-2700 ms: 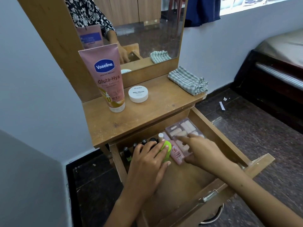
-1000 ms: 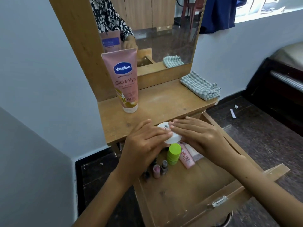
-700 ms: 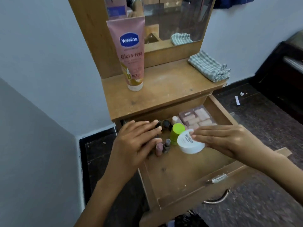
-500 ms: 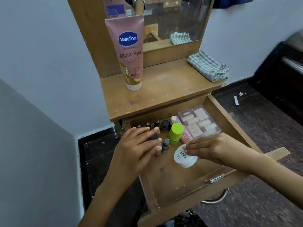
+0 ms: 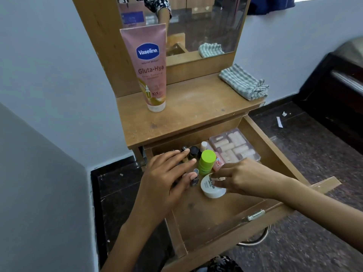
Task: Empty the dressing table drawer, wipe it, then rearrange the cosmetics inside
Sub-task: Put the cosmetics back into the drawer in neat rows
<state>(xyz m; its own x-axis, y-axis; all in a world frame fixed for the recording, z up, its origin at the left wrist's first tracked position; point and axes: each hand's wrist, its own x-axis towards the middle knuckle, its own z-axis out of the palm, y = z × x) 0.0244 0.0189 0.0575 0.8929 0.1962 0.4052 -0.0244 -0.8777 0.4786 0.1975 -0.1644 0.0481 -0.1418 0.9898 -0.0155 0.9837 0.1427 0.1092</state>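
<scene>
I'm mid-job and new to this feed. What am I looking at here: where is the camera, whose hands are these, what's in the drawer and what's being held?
There is no machine: a person works bare-handed, and the one camera sits on their head, looking down. The left hand lies with straight fingers over small nail polish bottles in the open drawer. The right hand pinches a round white jar resting on the drawer floor. Behind it stand a green-capped bottle and a clear case of rollers. On the tabletop a pink Vaseline tube stands upright and a checked cloth lies folded.
</scene>
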